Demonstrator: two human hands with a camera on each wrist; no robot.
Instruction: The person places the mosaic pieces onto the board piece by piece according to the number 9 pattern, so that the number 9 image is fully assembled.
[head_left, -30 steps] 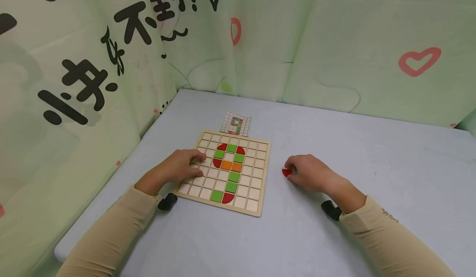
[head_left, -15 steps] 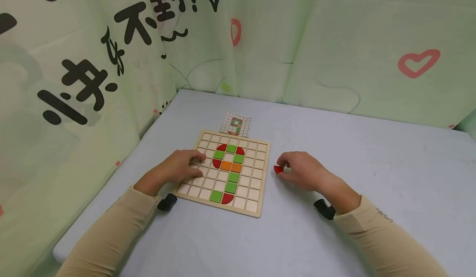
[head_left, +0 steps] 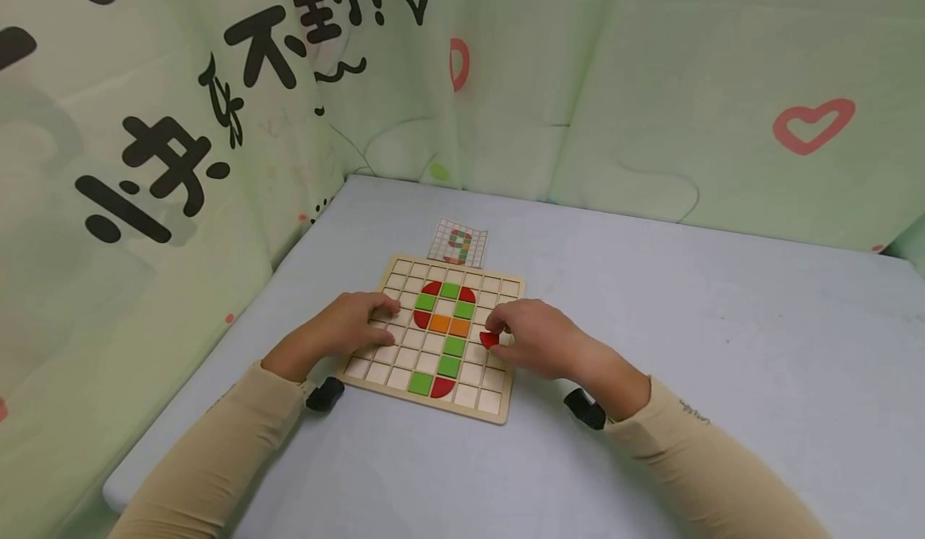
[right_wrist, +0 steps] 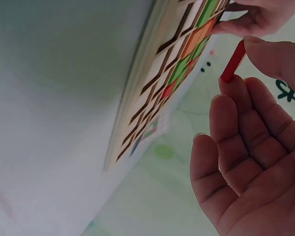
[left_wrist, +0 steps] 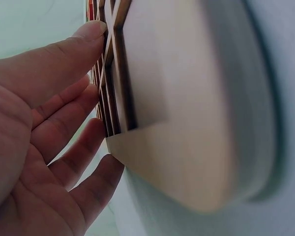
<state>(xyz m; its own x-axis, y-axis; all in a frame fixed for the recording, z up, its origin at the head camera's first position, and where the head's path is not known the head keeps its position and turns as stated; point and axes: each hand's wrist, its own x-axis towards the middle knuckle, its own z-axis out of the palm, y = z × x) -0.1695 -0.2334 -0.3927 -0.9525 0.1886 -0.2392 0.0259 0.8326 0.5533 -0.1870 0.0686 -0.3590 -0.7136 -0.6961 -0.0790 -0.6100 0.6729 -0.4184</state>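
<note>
Between thumb and fingertip, my right hand (head_left: 542,338) pinches a red quarter-round tile (head_left: 489,339), seen edge-on in the right wrist view as a thin red tile (right_wrist: 234,61). That hand hovers over the right side of a wooden grid board (head_left: 495,416). Green tiles (head_left: 454,347), orange tiles (head_left: 438,324) and red rounded tiles (head_left: 443,386) lie in the board's cells, in a shape like a 9. My left hand (head_left: 347,324) rests on the board's left side, its fingers loosely spread; in the left wrist view its fingertips (left_wrist: 91,30) touch the grid.
Behind the board lies a small pattern card (head_left: 458,243) with a similar coloured figure. The pale table (head_left: 686,322) extends to both sides. A light green printed curtain (head_left: 650,81) hangs along the back and left edges.
My right hand has moved left with the red tile, from the table beside the board to over its right cells. The left hand has stayed in place.
</note>
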